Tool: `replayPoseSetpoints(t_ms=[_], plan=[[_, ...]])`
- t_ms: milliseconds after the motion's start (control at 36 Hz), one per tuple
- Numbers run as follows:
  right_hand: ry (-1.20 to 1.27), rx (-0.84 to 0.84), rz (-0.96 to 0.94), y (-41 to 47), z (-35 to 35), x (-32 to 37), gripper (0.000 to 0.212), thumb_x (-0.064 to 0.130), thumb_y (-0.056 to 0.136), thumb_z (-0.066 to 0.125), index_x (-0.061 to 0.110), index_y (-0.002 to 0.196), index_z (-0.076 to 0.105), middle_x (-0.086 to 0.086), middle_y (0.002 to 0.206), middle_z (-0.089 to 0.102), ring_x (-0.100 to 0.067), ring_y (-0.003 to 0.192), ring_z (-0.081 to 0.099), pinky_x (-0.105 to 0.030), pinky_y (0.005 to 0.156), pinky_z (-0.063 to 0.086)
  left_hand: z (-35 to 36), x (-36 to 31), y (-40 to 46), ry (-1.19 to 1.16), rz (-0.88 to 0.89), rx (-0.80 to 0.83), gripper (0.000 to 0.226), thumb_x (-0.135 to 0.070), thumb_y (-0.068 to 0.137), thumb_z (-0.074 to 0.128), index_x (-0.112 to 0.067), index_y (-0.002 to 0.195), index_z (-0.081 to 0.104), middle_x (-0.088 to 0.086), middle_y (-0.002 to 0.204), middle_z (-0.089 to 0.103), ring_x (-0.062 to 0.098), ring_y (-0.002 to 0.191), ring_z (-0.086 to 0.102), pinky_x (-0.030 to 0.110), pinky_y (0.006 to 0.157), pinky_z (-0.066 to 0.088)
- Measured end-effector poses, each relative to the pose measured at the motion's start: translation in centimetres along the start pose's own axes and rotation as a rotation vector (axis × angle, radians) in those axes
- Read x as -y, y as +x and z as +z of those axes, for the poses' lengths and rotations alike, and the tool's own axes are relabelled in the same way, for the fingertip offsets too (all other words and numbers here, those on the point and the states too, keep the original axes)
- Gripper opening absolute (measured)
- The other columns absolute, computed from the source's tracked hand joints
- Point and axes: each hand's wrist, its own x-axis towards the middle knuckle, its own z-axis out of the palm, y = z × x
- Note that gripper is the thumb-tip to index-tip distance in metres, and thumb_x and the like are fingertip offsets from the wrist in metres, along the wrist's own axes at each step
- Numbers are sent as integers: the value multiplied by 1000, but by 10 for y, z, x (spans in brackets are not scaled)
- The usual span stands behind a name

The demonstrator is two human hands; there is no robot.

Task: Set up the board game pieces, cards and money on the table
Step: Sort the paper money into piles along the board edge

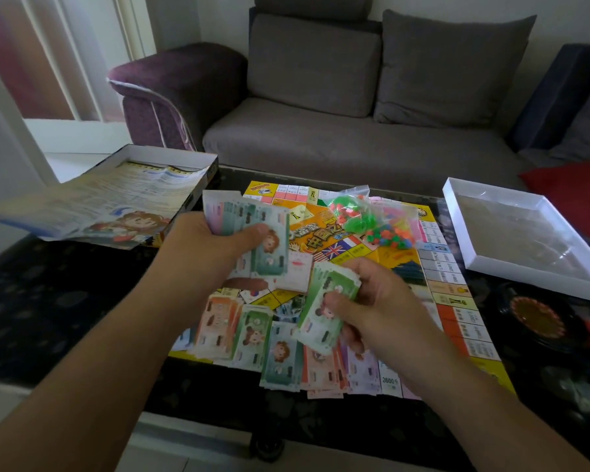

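A yellow game board (pixel 453 301) lies flat on the dark table (pixel 65 301). My left hand (pixel 212 240) grips a fanned stack of play money (pixel 252 223) above the board. My right hand (pixel 375 311) pinches a smaller green bundle of notes (pixel 324 311) lower and to the right. Several sorted piles of notes (pixel 252 338) lie along the board's near edge. A small pink deck of cards (pixel 295 272) sits between my hands. A clear bag of coloured plastic pieces (pixel 372 216) rests on the far part of the board.
The box base (pixel 171 158) with a rules sheet (pixel 92 206) hangs over the table's left corner. A white box lid (pixel 525 233) lies at the right, a dark round dish (pixel 539 318) in front of it. A grey sofa (pixel 338 131) stands behind the table.
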Motion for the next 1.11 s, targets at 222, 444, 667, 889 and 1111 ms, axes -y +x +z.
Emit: replayPoseSetpoints(t_ms=[222, 444, 667, 889, 1111], plan=[[-330, 169, -37, 28, 60, 3, 33, 25, 100, 70, 42, 125, 55, 14, 122, 60, -3, 91, 64, -30, 73, 56, -19, -3, 12, -88, -13, -68, 22, -15, 90, 79, -5, 109, 73, 13, 95, 80, 29, 79, 80, 40, 57, 64], [-649, 162, -95, 38, 103, -4, 41, 25, 98, 69, 33, 136, 54, 10, 120, 60, -11, 103, 60, -30, 85, 55, -25, -3, 14, -73, 1, -30, 22, -17, 89, 80, -7, 108, 74, 10, 95, 81, 29, 81, 80, 46, 66, 65], [-764, 20, -236, 24, 83, -12, 59, 19, 92, 66, 29, 147, 46, 8, 131, 40, -9, 124, 45, -21, 92, 49, -19, -4, 8, -108, -22, 96, 18, -15, 88, 80, -11, 104, 77, 8, 96, 81, 28, 85, 80, 45, 63, 65], [292, 121, -9, 11, 0, 20, 34, 19, 83, 73, 10, 116, 70, -17, 98, 70, -24, 70, 59, -37, 57, 46, 1, 3, -7, 20, -67, 354, 22, -17, 87, 80, -10, 109, 79, 9, 99, 81, 28, 89, 80, 42, 65, 66], [-11, -25, -32, -6, -21, 25, 3, 20, 97, 73, 18, 94, 73, -3, 89, 78, -24, 73, 76, -25, 52, 54, 37, 8, -22, 16, -145, 564, 24, -20, 99, 67, -10, 120, 73, 12, 110, 79, 31, 101, 77, 53, 87, 63]])
